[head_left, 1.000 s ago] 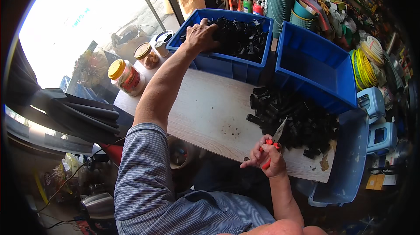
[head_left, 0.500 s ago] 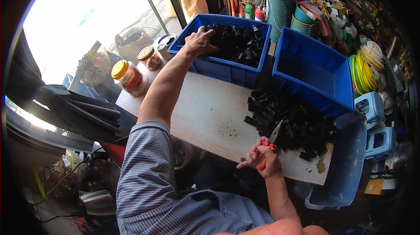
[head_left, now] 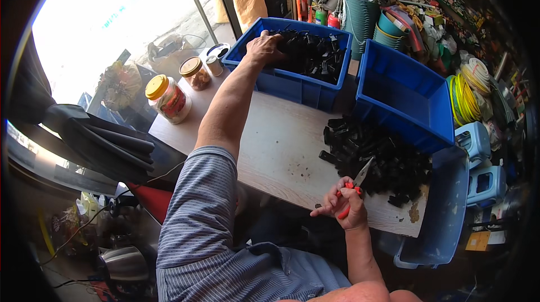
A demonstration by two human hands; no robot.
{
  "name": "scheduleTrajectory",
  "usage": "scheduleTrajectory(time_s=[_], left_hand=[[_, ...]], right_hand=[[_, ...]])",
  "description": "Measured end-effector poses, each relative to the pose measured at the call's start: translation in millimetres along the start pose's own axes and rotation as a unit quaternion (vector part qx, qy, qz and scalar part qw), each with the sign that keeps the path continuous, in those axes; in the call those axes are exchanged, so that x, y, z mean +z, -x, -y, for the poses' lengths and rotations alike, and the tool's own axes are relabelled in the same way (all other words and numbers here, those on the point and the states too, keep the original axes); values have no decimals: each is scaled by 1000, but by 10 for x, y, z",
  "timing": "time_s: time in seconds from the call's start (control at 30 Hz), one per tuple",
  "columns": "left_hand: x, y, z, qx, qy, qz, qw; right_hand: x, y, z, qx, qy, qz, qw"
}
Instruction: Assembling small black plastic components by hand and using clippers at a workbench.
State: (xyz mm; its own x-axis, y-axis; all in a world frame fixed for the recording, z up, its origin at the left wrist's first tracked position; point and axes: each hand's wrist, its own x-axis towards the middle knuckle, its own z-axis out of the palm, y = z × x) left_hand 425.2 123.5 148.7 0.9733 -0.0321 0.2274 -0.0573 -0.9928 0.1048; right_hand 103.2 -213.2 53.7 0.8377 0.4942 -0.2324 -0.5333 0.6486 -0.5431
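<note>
My left hand (head_left: 263, 49) reaches over the left wall of a blue bin (head_left: 292, 93) at the far side of the table. Its visible fingers are apart against the heap of small black plastic parts (head_left: 315, 52) inside; the fingertips are partly hidden. Red-handled long-nose pliers (head_left: 364, 171) are held in my right hand (head_left: 350, 209) over the table's near edge, their jaws pointing up and away. Just beyond the pliers lies a loose pile of black plastic parts (head_left: 388, 153) on the tabletop.
A second blue bin (head_left: 406, 97) tilts behind the pile, with a grey-blue tub (head_left: 441, 217) at the table's right end. Jars with yellow (head_left: 169, 98) and brown lids (head_left: 195, 73) stand at the left edge. Light-blue stools (head_left: 486, 184) and coiled yellow hose (head_left: 466, 99) are farther right.
My left hand has shifted slightly to the right over the black parts in the bin. The whole view has moved a little; my right hand still holds the pliers.
</note>
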Motion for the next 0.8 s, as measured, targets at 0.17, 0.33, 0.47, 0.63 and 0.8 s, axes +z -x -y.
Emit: scheduleTrajectory(time_s=[0.17,0.33,0.47,0.63,0.8], left_hand=[[2,-92,86,-19,5,13,1000],[13,-74,46,7,17,38,999],[12,-39,32,53,15,29,998],[19,-72,34,19,17,52,998],[30,-114,58,2,34,96,995]], right_hand=[[87,-10,-27,-9,-5,-17,1000],[8,6,-20,-14,-8,2,1000],[50,5,1,-15,-15,-3,1000],[59,0,-7,-14,-9,-11,1000],[81,4,-8,-16,-7,-12,1000]])
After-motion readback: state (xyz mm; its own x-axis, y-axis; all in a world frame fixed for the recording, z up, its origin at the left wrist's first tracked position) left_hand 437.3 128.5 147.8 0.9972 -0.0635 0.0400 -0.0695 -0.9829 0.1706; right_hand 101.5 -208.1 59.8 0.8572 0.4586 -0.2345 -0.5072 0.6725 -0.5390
